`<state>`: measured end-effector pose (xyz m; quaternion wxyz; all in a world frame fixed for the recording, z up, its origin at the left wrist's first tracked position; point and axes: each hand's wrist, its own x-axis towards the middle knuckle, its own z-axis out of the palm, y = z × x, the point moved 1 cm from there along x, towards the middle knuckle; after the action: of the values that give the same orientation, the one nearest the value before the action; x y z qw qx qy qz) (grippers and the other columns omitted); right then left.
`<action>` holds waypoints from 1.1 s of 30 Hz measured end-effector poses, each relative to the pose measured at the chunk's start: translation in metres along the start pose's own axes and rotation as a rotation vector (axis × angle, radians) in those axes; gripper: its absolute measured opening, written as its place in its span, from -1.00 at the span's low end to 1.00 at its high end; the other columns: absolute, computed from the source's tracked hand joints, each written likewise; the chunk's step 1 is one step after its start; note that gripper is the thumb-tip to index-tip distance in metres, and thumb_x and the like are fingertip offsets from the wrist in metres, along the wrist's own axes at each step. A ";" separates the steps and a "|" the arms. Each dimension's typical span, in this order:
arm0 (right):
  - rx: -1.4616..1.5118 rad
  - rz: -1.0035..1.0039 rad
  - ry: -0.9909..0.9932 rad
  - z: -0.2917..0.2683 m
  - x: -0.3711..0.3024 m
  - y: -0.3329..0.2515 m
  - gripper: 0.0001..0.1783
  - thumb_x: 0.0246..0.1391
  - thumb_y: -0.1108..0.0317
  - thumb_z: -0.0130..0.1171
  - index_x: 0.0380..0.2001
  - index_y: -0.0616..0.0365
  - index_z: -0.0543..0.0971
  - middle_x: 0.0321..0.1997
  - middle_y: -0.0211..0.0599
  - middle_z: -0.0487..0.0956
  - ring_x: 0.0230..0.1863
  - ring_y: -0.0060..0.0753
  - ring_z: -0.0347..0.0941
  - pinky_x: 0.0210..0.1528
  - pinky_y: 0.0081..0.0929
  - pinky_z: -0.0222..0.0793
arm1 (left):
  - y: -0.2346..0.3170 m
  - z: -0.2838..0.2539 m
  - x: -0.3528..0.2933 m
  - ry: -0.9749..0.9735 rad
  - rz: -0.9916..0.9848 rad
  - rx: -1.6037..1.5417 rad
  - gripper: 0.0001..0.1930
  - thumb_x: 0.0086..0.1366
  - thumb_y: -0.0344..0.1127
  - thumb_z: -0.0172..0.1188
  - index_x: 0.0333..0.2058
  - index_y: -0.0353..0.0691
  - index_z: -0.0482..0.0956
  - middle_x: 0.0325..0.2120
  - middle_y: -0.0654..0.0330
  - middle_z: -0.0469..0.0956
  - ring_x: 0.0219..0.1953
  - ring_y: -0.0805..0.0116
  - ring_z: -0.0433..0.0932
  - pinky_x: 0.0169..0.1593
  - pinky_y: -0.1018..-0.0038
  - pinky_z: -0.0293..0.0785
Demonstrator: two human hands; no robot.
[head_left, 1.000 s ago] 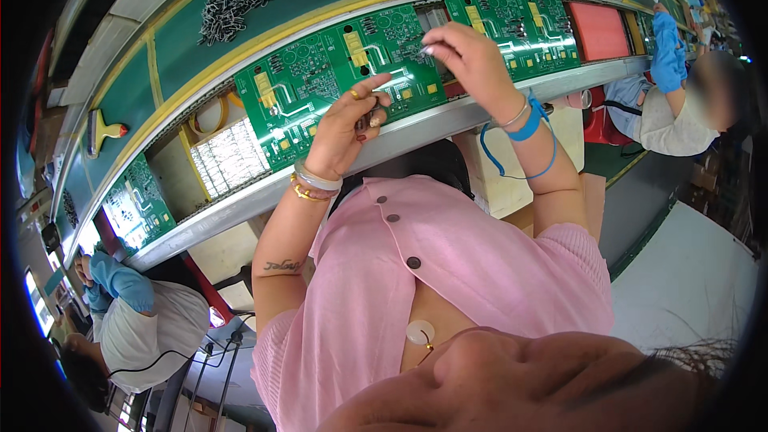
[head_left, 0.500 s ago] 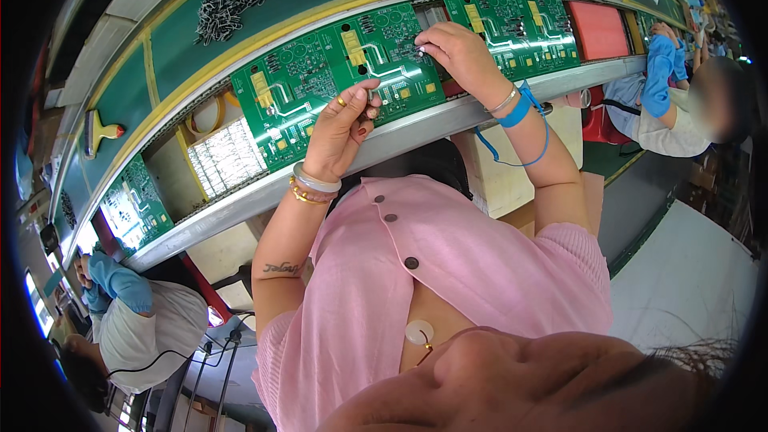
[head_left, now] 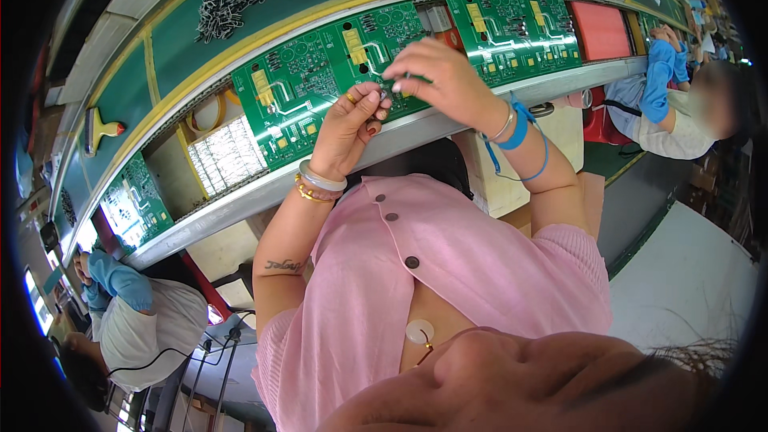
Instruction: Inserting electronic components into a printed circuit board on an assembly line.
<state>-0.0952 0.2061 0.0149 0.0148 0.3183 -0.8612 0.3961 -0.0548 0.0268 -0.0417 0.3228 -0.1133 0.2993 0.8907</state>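
Note:
A green circuit board (head_left: pixel 307 72) with yellow parts lies on the rail line in front of me. Over its near right part, my left hand (head_left: pixel 350 126) is closed in a pinch, holding something small that I cannot make out. Close to those fingertips is my right hand (head_left: pixel 448 84), palm down, its thumb and forefinger curved and apart with nothing visible between them. A blue wrist strap (head_left: pixel 518 130) with a cord circles my right wrist. To the right lies a second green board (head_left: pixel 512 36).
A pile of small black parts with wire leads (head_left: pixel 232 4) sits on the green bench beyond the rail. A yellow-handled tool (head_left: pixel 98 134) lies far left. Red-pink sheets (head_left: pixel 598 32) are on the right. Co-workers sit on both sides, one in a blue sleeve (head_left: pixel 662 72).
My right hand has moved left and nearer to me, from the gap between the boards to my left fingertips. My left hand has shifted slightly right, still pinching.

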 end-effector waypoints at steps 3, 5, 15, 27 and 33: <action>0.083 0.008 -0.054 0.006 -0.002 -0.007 -0.90 -0.08 0.36 0.15 -0.44 0.11 0.53 -0.38 -0.34 0.48 -0.26 -0.23 0.37 -0.21 -0.36 0.28 | -0.003 0.000 0.003 -0.061 0.005 0.036 -0.86 0.29 -0.35 0.03 -0.21 -0.23 0.42 -0.37 0.24 0.49 -0.42 0.58 0.41 -0.46 0.75 0.30; 0.041 0.019 -0.044 0.003 -0.003 -0.006 -0.90 -0.08 0.37 0.15 -0.45 0.11 0.51 -0.40 -0.32 0.48 -0.29 -0.21 0.38 -0.23 -0.34 0.29 | -0.004 0.002 0.002 -0.034 -0.016 -0.014 -0.85 0.30 -0.36 0.00 -0.19 -0.25 0.40 -0.31 0.19 0.50 -0.35 0.53 0.46 -0.40 0.73 0.37; -0.268 0.163 0.164 -0.010 -0.008 0.051 -0.91 -0.08 0.41 0.14 -0.44 0.14 0.50 -0.44 -0.31 0.49 -0.32 -0.20 0.39 -0.27 -0.35 0.33 | -0.001 0.005 -0.009 0.113 -0.098 -0.074 -0.75 0.33 -0.33 -0.04 -0.10 -0.36 0.35 -0.17 0.04 0.47 -0.33 0.43 0.54 -0.30 0.64 0.55; -0.517 0.008 0.034 -0.012 -0.008 0.052 -0.88 -0.06 0.43 0.13 -0.39 0.15 0.48 -0.39 -0.32 0.48 -0.30 -0.24 0.38 -0.27 -0.41 0.35 | 0.000 0.006 -0.007 0.059 -0.078 -0.102 -0.71 0.37 -0.27 -0.13 -0.05 -0.32 0.33 -0.31 0.14 0.47 -0.48 0.56 0.30 -0.55 0.72 0.13; -0.556 -0.064 -0.026 -0.012 -0.007 0.054 -0.82 -0.12 0.47 0.09 -0.34 0.17 0.47 -0.34 -0.30 0.46 -0.25 -0.27 0.39 -0.23 -0.43 0.37 | -0.001 0.007 -0.007 0.060 -0.033 0.028 -0.64 0.35 -0.16 -0.08 -0.04 -0.33 0.33 -0.18 0.08 0.48 -0.48 0.54 0.29 -0.56 0.74 0.15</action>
<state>-0.1218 0.2442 -0.0151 0.1030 0.3343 -0.9264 0.1397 -0.0484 0.0279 -0.0341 0.3297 -0.1405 0.3192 0.8773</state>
